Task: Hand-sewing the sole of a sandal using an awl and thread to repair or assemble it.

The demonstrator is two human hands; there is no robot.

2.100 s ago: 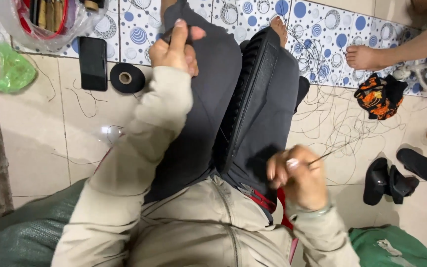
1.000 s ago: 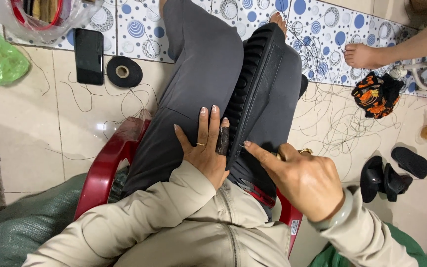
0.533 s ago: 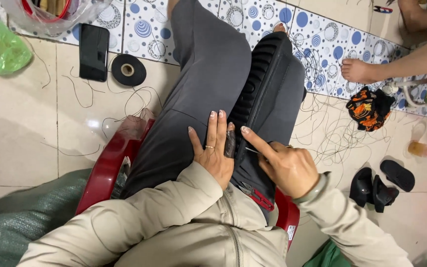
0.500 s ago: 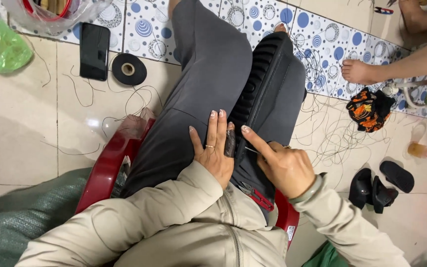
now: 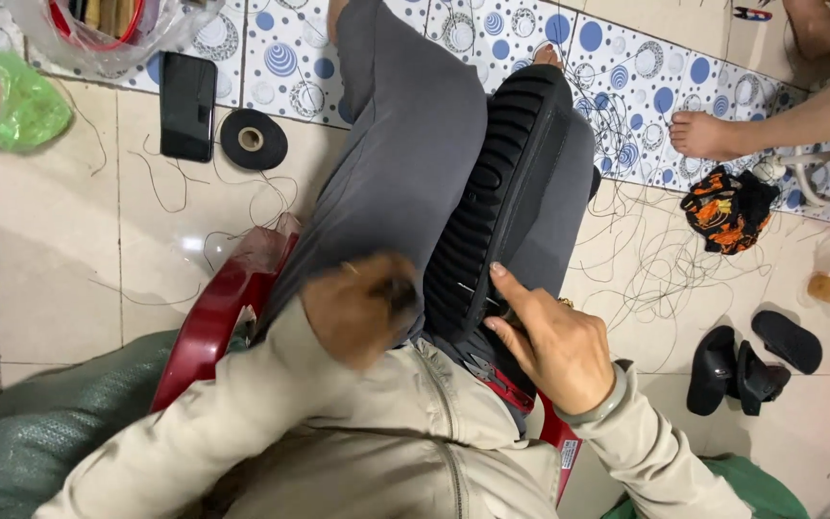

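Observation:
A black shoe [image 5: 503,197] with a ribbed sole lies sole-up along my lap, between my grey trouser legs [image 5: 405,154]. My right hand [image 5: 551,344] rests at the shoe's near end, index finger stretched along the sole's edge and thumb pinching beside it. My left hand [image 5: 362,306] is a motion blur on my left thigh, just left of the shoe's heel; its fingers look curled, and I cannot tell whether it holds anything. I sit on a red plastic chair [image 5: 215,309].
On the tiled floor to the left lie a black phone [image 5: 187,104], a black thread spool [image 5: 254,139] and a green plastic bag [image 5: 7,101]. To the right are loose threads [image 5: 646,259], an orange-black cloth [image 5: 727,207], black sandals [image 5: 746,360] and another person's foot [image 5: 713,135].
My left hand was flat on my thigh with fingers spread; now it has pulled back toward me and blurs. My right hand still has its index finger on the sole's edge.

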